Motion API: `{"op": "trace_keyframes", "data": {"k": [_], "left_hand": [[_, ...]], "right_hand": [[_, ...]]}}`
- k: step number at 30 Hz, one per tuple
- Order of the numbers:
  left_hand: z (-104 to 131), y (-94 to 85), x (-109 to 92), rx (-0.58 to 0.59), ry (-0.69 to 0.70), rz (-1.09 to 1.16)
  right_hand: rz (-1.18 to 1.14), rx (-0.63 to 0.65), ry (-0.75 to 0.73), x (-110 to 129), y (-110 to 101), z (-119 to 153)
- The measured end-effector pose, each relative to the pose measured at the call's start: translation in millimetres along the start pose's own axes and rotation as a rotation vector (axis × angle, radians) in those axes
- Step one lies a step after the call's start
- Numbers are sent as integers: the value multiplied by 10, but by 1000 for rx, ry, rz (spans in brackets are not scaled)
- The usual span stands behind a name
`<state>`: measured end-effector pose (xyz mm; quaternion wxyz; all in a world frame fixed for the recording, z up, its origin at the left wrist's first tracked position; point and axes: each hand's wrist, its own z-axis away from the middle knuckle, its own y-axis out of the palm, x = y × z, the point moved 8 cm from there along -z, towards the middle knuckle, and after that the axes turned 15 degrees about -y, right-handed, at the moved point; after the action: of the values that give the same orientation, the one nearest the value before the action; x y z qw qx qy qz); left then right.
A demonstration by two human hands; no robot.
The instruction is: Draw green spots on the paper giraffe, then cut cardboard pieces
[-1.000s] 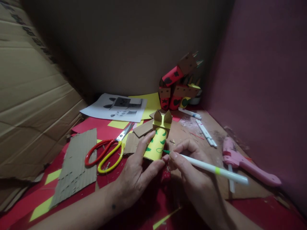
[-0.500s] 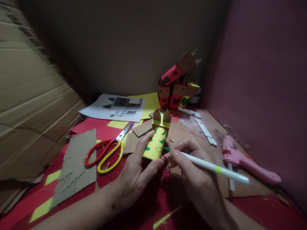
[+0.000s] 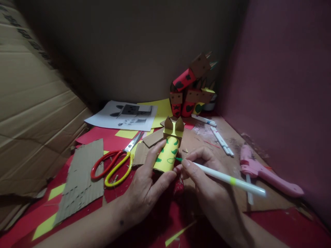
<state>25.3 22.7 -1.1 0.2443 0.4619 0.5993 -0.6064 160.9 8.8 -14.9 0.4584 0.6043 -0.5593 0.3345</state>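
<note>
My left hand [image 3: 148, 182] grips a yellow paper-covered tube figure [image 3: 168, 151] near its lower end, index finger along its left side and thumb at the bottom. Green leaf-like marks dot the tube, and one on the lower right is only an outline. A boxy head with two pointed brown cardboard ears [image 3: 173, 125] tops the figure. Pinched in my right hand [image 3: 204, 175] is a white marker [image 3: 232, 181] with a yellow-green band. Its green tip is at the tube's right side, by the outlined mark; whether it touches the paper I cannot tell.
Scissors [image 3: 115, 168] with red and yellow handles lie left, beside corrugated cardboard [image 3: 82, 179]. A printed sheet [image 3: 100, 115] is behind. Similar red figures [image 3: 184, 80] are stacked at the back. Several white markers [image 3: 221, 141] and a pink glue gun [image 3: 269, 179] lie right.
The marker's back end has shifted slightly left and up. Both hands keep nearly the same place, and the view has moved a little.
</note>
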Motion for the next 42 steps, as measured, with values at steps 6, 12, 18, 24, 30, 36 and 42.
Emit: {"op": "trace_keyframes", "data": {"k": [6,12,18,24,30,36,42], "left_hand": [[-5,16,-9,8,-7,15],[0,17,-24,20,-2,26],[-3,6,-9,7,-23,18],[-5,7,-15,4,-12,11],[7,9,-14,13,-11,10],[0,6,-22,13,-6,11],[-8,19,-14,13,-9,3]], "right_hand": [[-11,-5,23,-23,-1,-7],[-86,-10,58,-32,21,17],[-130,8,56,17,62,17],[-114,22,-5,24,50,7],[-46,-21,-20,15,-4,-13],[-44,-14,-13,26,25,-14],[-25,-8,0,16,11,-4]]}}
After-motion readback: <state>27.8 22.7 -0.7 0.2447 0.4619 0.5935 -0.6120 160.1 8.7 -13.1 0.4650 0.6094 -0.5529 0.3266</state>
